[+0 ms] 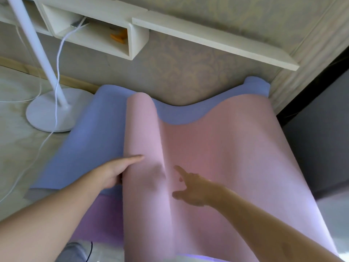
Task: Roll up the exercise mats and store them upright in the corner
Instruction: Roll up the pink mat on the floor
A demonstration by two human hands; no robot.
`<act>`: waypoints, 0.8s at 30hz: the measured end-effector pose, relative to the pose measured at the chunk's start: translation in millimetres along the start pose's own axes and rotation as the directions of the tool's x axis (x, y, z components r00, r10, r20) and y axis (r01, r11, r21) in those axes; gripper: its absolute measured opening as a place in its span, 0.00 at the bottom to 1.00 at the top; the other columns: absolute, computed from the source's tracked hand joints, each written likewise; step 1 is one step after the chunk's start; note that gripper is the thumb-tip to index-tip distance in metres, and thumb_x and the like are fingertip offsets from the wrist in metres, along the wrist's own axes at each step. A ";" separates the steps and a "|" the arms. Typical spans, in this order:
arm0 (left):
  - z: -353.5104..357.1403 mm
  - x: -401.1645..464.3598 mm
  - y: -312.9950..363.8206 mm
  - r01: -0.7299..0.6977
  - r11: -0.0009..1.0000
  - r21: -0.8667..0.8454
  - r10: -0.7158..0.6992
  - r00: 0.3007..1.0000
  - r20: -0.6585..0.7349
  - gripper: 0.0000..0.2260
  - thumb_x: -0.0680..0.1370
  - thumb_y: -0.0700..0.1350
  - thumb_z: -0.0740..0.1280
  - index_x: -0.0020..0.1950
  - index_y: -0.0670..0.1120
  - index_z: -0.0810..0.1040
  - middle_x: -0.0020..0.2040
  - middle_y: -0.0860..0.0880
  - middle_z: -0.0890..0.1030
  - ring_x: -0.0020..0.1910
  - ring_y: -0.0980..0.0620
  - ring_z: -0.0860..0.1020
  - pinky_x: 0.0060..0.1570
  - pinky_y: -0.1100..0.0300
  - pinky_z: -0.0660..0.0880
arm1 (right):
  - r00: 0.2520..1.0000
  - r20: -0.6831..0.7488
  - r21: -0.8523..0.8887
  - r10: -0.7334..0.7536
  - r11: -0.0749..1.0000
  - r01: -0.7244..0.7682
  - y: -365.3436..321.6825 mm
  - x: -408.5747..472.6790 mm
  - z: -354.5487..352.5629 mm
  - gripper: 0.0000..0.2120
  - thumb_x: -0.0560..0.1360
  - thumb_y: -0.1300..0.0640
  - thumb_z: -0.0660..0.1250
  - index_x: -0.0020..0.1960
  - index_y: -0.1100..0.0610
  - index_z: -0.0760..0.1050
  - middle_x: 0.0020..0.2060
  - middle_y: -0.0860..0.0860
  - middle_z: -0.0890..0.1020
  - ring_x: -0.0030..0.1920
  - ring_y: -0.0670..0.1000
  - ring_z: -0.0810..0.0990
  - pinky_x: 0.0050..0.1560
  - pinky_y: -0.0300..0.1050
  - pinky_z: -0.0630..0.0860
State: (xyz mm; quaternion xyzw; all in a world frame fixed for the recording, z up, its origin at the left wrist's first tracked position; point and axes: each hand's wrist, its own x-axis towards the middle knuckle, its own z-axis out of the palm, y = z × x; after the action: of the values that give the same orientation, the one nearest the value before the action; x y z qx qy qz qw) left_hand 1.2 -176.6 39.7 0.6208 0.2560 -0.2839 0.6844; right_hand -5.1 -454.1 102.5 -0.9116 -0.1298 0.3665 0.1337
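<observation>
Left hand [111, 173] grips the curled edge of the pink mat [217, 148], starting its roll, while right hand [190, 188] hovers unclenched beside it, blue mat [90, 140] spread beneath both.

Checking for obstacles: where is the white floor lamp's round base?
Head view, left side: the white floor lamp's round base stands on the floor by the blue foam mat's left edge.
</observation>
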 end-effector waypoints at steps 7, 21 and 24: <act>67.1 -52.5 64.7 -0.105 0.988 0.116 0.084 0.981 0.177 0.20 0.74 0.52 0.78 0.62 0.42 0.86 0.57 0.40 0.87 0.57 0.39 0.86 0.65 0.42 0.79 | 1.000 0.020 0.527 0.007 0.849 -0.016 -12.6 -18.2 -1.3 0.53 0.73 0.34 0.75 0.83 0.39 0.40 0.63 0.44 0.78 0.57 0.51 0.83 0.56 0.56 0.84; 131.1 -170.4 117.8 -0.349 0.424 0.836 0.327 0.919 0.218 0.36 0.68 0.62 0.80 0.70 0.57 0.70 0.59 0.59 0.79 0.54 0.57 0.80 0.55 0.56 0.80 | 0.978 -0.112 0.779 -0.174 0.596 0.194 -56.4 -84.2 9.6 0.18 0.79 0.55 0.68 0.68 0.50 0.81 0.62 0.51 0.85 0.59 0.54 0.86 0.57 0.61 0.85; 152.3 -204.0 119.8 -0.409 0.149 0.900 0.441 0.842 0.310 0.22 0.72 0.52 0.75 0.62 0.56 0.71 0.54 0.55 0.80 0.50 0.52 0.80 0.49 0.54 0.81 | 0.980 -0.142 0.754 -0.143 0.625 0.200 -71.6 -100.7 5.1 0.19 0.78 0.54 0.67 0.68 0.50 0.80 0.63 0.51 0.84 0.61 0.54 0.85 0.57 0.58 0.85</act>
State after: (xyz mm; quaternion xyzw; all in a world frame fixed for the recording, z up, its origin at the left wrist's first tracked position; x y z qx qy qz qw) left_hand -58.9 -305.6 282.4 0.9492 -0.1381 -0.1657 0.2291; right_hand -88.9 -420.4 187.0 -0.7648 -0.0444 0.3411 0.5447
